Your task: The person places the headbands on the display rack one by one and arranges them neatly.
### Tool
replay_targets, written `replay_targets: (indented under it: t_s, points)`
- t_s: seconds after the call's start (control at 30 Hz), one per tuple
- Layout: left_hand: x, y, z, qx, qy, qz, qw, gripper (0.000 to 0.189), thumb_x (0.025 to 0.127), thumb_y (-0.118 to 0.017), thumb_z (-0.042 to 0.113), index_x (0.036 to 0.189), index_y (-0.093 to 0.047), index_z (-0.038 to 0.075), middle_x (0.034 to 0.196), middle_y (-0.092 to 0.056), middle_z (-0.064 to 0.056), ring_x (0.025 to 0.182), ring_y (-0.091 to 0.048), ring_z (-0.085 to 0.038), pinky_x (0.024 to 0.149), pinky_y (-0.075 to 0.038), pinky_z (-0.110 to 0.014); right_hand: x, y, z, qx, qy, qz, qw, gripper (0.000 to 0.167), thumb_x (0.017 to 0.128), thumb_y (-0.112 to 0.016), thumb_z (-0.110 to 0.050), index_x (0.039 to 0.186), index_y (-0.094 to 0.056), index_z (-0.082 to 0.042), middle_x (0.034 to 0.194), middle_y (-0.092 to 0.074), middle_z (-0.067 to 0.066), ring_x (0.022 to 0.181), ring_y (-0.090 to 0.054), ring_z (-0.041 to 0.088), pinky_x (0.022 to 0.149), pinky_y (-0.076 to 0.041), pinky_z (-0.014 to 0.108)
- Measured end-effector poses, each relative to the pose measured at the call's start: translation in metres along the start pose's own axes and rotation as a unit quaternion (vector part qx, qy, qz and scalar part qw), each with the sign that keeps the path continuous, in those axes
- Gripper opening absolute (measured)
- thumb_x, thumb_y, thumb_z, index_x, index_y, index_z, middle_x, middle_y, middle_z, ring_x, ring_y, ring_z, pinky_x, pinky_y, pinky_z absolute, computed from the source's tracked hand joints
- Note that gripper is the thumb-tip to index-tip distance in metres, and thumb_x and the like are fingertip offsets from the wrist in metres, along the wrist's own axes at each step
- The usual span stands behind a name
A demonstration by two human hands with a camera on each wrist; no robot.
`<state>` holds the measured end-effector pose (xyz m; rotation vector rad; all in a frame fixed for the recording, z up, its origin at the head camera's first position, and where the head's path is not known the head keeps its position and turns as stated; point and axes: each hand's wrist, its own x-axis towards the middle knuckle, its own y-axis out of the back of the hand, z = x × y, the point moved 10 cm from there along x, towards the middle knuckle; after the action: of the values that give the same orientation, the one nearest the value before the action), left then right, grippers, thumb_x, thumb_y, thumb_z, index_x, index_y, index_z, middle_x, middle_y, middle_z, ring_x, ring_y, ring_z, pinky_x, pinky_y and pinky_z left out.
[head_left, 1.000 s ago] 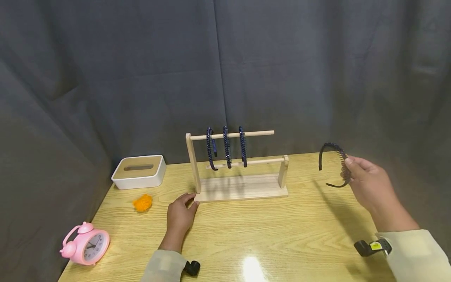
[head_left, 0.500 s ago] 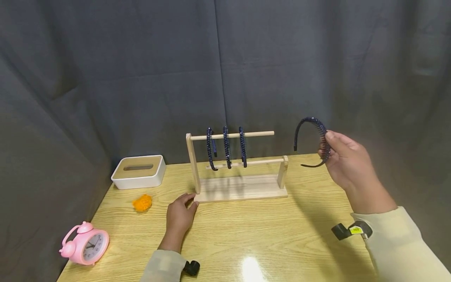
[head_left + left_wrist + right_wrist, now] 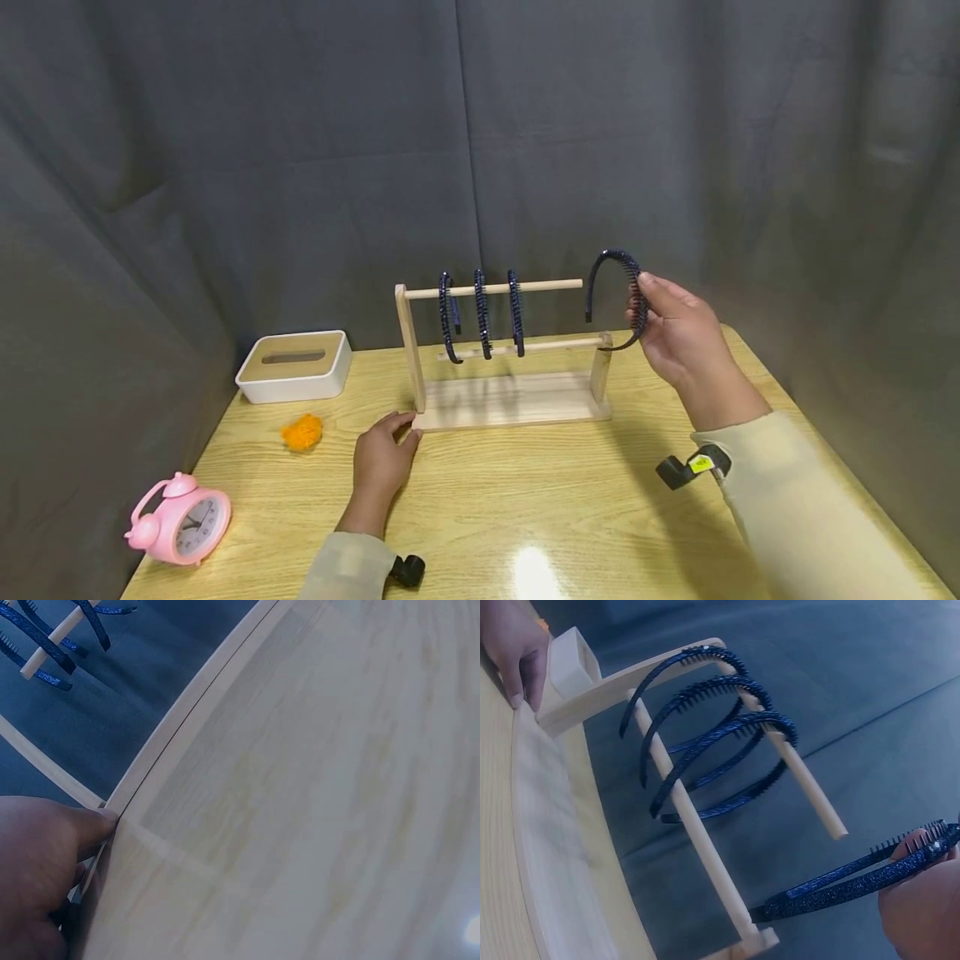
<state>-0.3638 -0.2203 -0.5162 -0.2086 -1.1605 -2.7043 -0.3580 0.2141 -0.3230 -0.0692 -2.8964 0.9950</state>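
My right hand (image 3: 682,337) pinches a dark blue toothed headband (image 3: 617,254) between thumb and fingers, holding it up just beyond the free right end of the upper rod (image 3: 558,285). In the right wrist view, the held headband (image 3: 847,889) overlaps the end of the lower rod (image 3: 705,847). Three similar headbands, among them the middle one (image 3: 482,312), hang from the upper rod of a wooden rack (image 3: 525,398). My left hand (image 3: 384,454) grips the front left corner of the rack's base, thumb at its front edge (image 3: 161,754).
A white tissue box (image 3: 296,385) with a wooden lid stands at the back left. In front of it lies a fluffy orange ball (image 3: 302,432). A pink twin-bell alarm clock (image 3: 180,521) is near the left edge. Dark curtains (image 3: 337,167) surround the table (image 3: 480,508).
My right hand has carried the headband left and upward, from the right side of the table to the rack's right end. The left hand stays at the base corner.
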Motion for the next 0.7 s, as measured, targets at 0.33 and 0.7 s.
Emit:
replay_targets:
  t_s: [0.33,0.7]
  points:
    - [0.001,0.001,-0.001,0.001,-0.006,0.006,1.0000,0.038,0.101,-0.081,0.026,0.136,-0.079,0.014,0.150,-0.068,-0.017,0.143,-0.063,-0.040,0.121,-0.048,-0.059,0.022,-0.011,0.036,-0.097,0.019,0.030,0.9947,0.008,0.105,-0.076,-0.021,0.102,-0.076,-0.014,0.101,-0.066,-0.003,0.085,-0.060,0.012,0.074,-0.055,0.019]
    - [0.000,0.000,0.000,-0.002,-0.005,0.002,1.0000,0.038,0.102,-0.080,0.025,0.137,-0.078,0.014,0.150,-0.068,-0.017,0.144,-0.062,-0.040,0.122,-0.048,-0.059,0.030,-0.026,0.068,-0.158,0.008,0.016,0.9873,0.010,0.111,-0.067,-0.021,0.106,-0.071,-0.013,0.115,-0.062,-0.001,0.099,-0.059,0.011,0.083,-0.054,0.021]
